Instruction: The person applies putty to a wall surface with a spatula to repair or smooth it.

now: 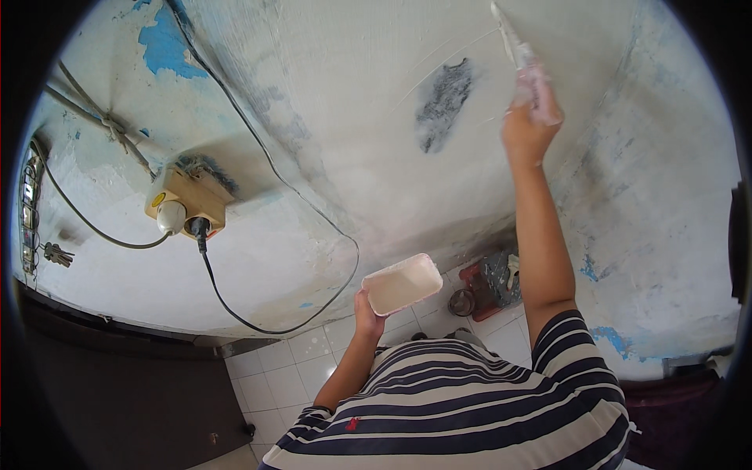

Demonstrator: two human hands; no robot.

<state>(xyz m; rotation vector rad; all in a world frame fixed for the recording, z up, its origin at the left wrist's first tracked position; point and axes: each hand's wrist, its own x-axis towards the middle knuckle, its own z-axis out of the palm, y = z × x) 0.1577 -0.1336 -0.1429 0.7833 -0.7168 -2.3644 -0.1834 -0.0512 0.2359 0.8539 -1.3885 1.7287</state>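
Observation:
My right hand is raised to the wall, its fingers wrapped round the handle of a putty knife. The blade points up and left, with whitish filler on it, and seems to lie against the wall. Below and left of the blade, a rough dark grey patch breaks the smooth off-white surface. Lower down, my left hand grips the near left corner of a shallow pale rectangular tray. A cream-coloured layer covers the inside of the tray.
On the left wall, a yellowish socket box carries two plugs, and a black cable loops down from above. Keys hang farther left. On the tiled floor are a small round metal container and a red-and-grey item. Dark furniture stands lower left.

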